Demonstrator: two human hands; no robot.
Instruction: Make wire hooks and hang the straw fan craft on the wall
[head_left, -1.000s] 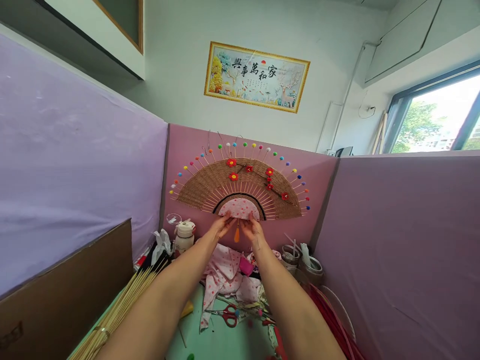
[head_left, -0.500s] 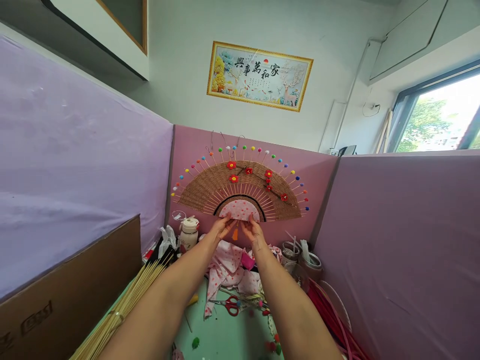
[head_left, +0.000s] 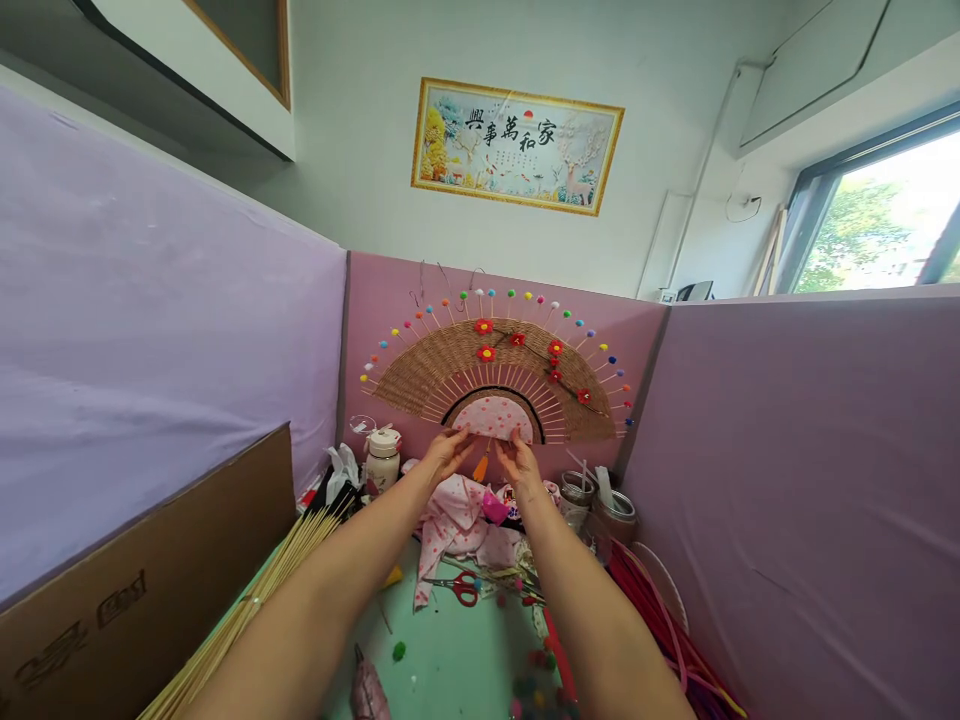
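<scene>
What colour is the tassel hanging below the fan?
The tassel is orange; it shows in the head view.

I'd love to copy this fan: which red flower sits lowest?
The rightmost red flower on the woven fan; all the others sit higher and farther left.

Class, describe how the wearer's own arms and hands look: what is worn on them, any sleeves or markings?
The left hand and right hand are gloveless. The left forearm and right forearm are bare, with no sleeve, watch or bracelet visible. The fingers are too small in the picture to judge rings or nail polish.
</scene>
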